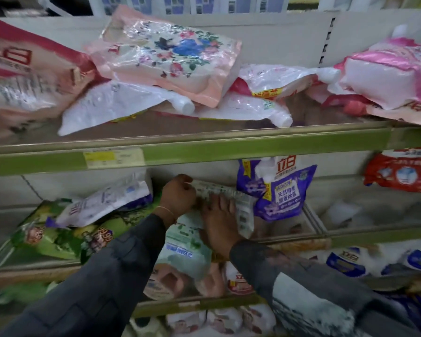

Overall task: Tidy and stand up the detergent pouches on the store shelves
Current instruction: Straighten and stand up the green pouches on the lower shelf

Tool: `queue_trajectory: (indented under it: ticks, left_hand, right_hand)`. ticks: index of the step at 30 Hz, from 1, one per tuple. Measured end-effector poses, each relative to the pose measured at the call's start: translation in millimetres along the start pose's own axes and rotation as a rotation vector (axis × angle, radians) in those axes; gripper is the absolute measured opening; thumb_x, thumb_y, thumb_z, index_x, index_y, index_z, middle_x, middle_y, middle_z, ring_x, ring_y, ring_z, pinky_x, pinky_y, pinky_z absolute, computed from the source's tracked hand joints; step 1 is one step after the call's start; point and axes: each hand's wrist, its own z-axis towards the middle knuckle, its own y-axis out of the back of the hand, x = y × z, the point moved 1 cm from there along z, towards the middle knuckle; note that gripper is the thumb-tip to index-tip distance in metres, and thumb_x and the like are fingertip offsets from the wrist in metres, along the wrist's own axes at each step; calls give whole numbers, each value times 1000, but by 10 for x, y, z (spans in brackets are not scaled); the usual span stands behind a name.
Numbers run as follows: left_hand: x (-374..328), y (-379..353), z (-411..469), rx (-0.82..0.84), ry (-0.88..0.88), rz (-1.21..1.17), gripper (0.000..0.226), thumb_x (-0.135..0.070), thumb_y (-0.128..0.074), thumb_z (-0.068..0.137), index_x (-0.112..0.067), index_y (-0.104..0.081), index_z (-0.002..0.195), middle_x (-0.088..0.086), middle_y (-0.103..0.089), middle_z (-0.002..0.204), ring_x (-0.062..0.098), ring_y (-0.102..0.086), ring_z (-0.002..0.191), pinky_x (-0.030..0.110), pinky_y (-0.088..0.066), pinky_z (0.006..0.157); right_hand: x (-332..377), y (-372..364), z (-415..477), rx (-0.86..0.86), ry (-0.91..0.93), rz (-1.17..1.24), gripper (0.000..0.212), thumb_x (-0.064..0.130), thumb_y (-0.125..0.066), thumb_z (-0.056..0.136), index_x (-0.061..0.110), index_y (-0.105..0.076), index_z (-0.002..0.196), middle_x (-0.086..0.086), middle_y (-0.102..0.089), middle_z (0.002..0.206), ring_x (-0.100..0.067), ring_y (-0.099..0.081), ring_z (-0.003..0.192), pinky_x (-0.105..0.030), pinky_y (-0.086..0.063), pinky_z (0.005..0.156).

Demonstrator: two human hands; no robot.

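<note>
Working the white metal store shelf unit with green front rails point(204, 152). Landmark for these notes: the upright purple-and-white plastic detergent pouch point(280, 190), standing on the middle tier.

- Above the landmark, one tier up: a heap of pink, white and flowered soft pouches point(170, 57), all lying flat, spouts pointing outward.
- Well left of the landmark, same tier: a slumped pile of green printed pouches point(58, 234), with a white-and-purple one across the top.
- Just left of the landmark: the pale green-and-white soft pouch point(187, 254) I am handling. Whether the two touch, I cannot tell.

Grip: my left hand point(180, 193) is curled round the pouch's top edge. My right hand point(219, 220) lies flat on its face, fingers straight and spread, pressing, not clasping.

Key relation: the pouch's long axis leans, base low and toward me, top up and back under my left hand. The right hand is nearer the landmark. My judgement: tip the top forward to plumb and seat the base alongside the landmark.
</note>
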Motion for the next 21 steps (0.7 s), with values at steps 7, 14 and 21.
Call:
queue_trajectory:
  ticks: [7,14,21]
  left_hand:
    - [298,345,45,24,-77,47,30,-13,-57,91,-6,-62,120,14,-67,115,31,-63,106,25,-44,81]
    - [316,488,89,49,-68,-83,36,-28,-43,97,-5,-60,119,21,-64,119,37,-59,113,37,-47,95]
    - [249,206,64,258,-137,77,64,-20,-59,95,-3,-28,148,19,-46,144,32,-45,132,26,-33,106]
  right_hand:
    - [235,-82,209,-13,-172,-85,77,29,-88,51,10,-65,122,-19,-64,108,-43,-61,97,-59,-50,87]
    - [-214,603,349,-207,-320,482,23,13,-63,93,5,-70,113,-19,-73,98,-36,-68,89,-36,-49,74]
    - [-807,872,174,-91,-448,1028,27,37,-54,102,16,-71,97,-1,-72,87,-14,-65,78,-25,-47,68]
